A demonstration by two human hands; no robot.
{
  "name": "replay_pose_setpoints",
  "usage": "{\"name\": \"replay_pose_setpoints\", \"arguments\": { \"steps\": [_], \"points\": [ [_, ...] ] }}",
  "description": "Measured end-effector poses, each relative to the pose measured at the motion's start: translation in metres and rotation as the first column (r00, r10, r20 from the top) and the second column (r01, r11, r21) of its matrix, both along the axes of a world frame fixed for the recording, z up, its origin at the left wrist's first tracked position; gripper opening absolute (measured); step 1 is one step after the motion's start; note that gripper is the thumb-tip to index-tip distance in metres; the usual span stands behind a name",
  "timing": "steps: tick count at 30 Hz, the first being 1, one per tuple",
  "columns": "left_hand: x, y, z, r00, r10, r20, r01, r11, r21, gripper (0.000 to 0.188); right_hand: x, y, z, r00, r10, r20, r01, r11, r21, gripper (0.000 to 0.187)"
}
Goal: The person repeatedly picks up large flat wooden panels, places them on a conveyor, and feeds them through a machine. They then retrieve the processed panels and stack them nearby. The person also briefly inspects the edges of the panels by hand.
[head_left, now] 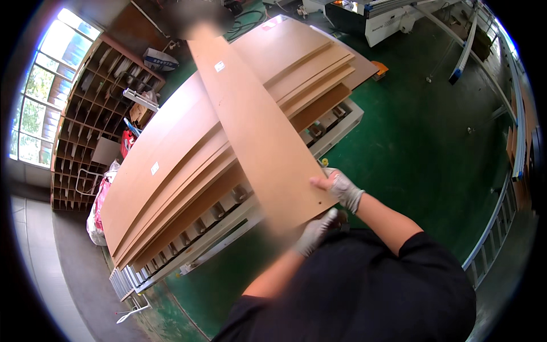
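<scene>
A long, narrow brown wooden board slants from my body to the far side, above a stack of similar panels. A small white label is stuck near its far end, and a small dark hole shows by its near right corner. My right hand, in a pale fingertip-bare glove, grips the right edge with the thumb on top. At the near end, my gloved left hand holds the edge; its fingertips are partly hidden. Beyond the far end is a blurred dark shape, perhaps a person.
Under the panels runs a pale roller conveyor frame. A brown pigeonhole shelf stands at the left, with pink and white bags nearby. Metal rails and a ladder-like frame line the right side above the green floor.
</scene>
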State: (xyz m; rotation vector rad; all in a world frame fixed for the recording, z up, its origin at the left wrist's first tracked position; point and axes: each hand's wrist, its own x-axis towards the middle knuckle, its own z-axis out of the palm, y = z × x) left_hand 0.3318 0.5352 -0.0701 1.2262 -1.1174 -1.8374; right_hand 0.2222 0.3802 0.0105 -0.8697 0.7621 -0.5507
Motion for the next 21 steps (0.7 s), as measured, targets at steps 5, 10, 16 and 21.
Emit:
{"name": "replay_pose_setpoints", "arguments": {
  "steps": [5, 10, 16, 21],
  "points": [
    [-0.062, -0.068, 0.138, 0.787, -0.603, 0.132, 0.613, 0.788, -0.054, 0.065, -0.139, -0.093, 0.008, 0.966, 0.016, -0.259, -0.063, 0.982, -0.177, 0.034],
    [-0.053, -0.134, 0.169, 0.927, -0.274, 0.258, 0.345, 0.892, -0.293, 0.042, -0.223, -0.188, 0.008, 0.724, -0.248, -0.644, -0.077, 0.899, -0.432, 0.031],
    [-0.021, -0.285, 0.139, 0.432, 0.662, 0.613, 0.169, 0.608, -0.776, 0.035, -0.285, -0.282, 0.001, 0.665, -0.599, -0.445, 0.31, 0.764, -0.566, 0.033],
    [-0.03, -0.389, 0.118, 0.116, 0.642, 0.758, 0.148, 0.743, -0.653, 0.05, -0.314, -0.35, -0.008, 0.718, -0.629, -0.298, 0.564, 0.776, -0.281, 0.036]
  ]
}}
